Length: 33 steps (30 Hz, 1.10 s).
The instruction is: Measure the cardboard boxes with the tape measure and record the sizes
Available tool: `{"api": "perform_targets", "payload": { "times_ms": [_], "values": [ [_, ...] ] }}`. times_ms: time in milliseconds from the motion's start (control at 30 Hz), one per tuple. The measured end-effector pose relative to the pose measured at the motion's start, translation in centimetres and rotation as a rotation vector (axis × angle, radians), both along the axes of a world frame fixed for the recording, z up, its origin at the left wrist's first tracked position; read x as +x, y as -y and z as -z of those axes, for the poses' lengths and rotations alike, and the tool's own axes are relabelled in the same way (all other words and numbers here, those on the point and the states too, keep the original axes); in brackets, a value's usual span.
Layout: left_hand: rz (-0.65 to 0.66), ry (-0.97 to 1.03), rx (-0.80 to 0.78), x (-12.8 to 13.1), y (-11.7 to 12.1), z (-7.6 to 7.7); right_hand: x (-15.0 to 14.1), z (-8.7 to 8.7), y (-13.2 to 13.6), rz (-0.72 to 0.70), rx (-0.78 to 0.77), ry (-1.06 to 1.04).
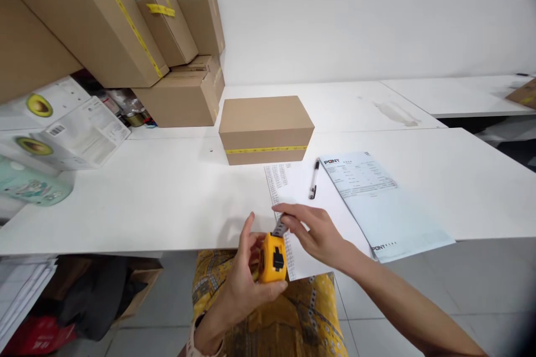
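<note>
My left hand (245, 276) is closed around a yellow tape measure (273, 258), held upright over the near table edge. My right hand (312, 228) pinches the metal tip of the tape (280, 228) just above the case. Both hands hover above a white printed sheet (293, 189). A small brown cardboard box (265, 128) with a yellow tape band stands on the white table (167, 195) beyond them. A black pen (314, 180) lies on the sheet, to the right of the box.
A pale blue form (385, 200) lies right of the pen, overhanging the table edge. Stacked cardboard boxes (125, 38) and white product cartons (67, 128) crowd the left back. A second white table (460, 94) stands at the right. Bags and papers sit under the table at left.
</note>
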<state>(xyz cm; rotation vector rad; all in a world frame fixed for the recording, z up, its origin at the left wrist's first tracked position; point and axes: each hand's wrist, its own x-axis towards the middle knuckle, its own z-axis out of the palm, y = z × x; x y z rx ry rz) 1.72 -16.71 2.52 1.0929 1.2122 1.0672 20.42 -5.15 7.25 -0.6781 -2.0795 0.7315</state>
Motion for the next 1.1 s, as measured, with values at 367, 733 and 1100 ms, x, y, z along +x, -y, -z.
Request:
{"api": "perform_targets", "payload": {
  "times_ms": [367,733,1100],
  "values": [
    [-0.079,-0.964,0.544,-4.0,-12.7,-4.9,2.8,3.8,-11.9,0.887,-0.251,0.834],
    [0.165,-1.324,0.459,-3.8,-19.0,-2.0,5.8,3.9,-12.1,0.487,-0.62,-0.051],
    [0.638,-1.203,0.658,1.9,-18.8,1.9,2.2,0.7,-12.5,0.179,-0.678,-0.337]
  ]
}}
